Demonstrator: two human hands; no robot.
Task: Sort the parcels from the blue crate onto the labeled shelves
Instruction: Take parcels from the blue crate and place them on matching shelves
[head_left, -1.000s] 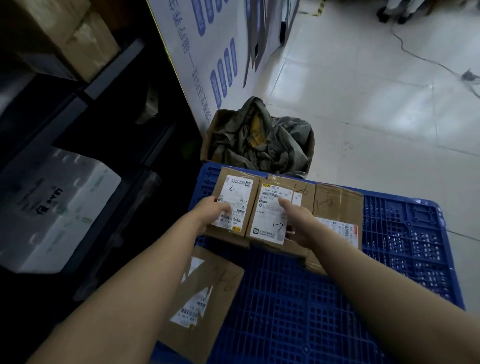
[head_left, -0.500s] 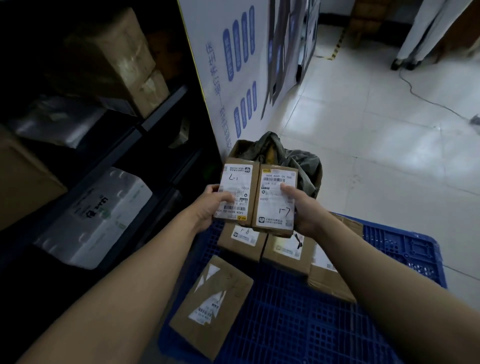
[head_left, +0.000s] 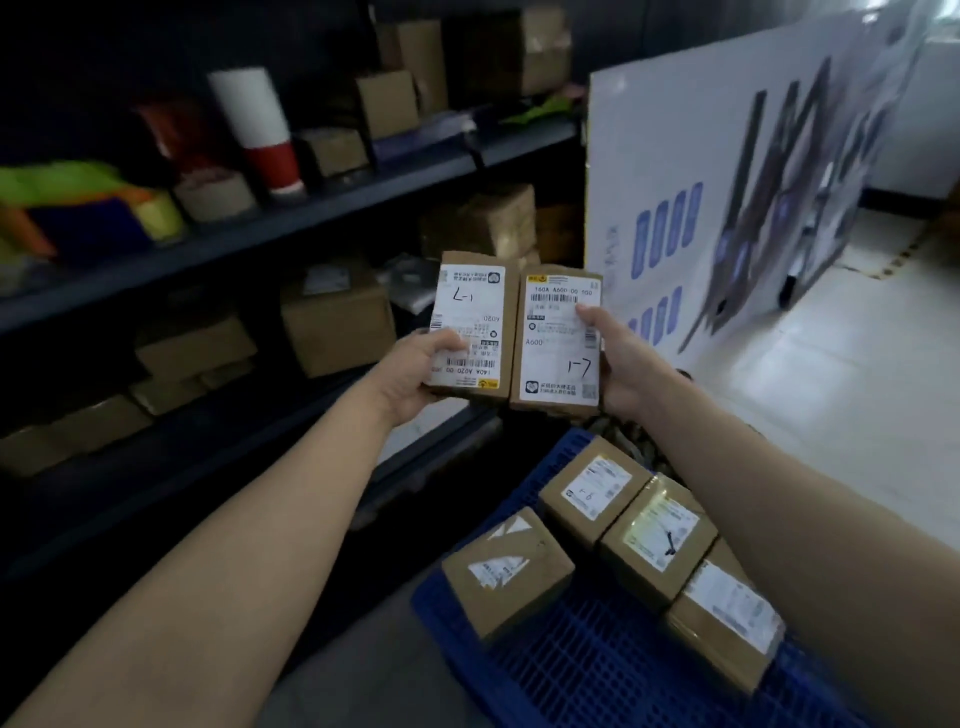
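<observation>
Your left hand (head_left: 410, 374) grips one brown parcel (head_left: 472, 322) at its lower left edge, thumb on the white label. Your right hand (head_left: 618, 364) grips a second parcel (head_left: 558, 343) by its right edge, thumb across the label, and the two boxes are held up side by side, touching, in front of the dark shelves (head_left: 311, 208). Below them, four more parcels (head_left: 592, 491) lie in the blue crate (head_left: 571, 670), three in a row and one just beside them on the left.
</observation>
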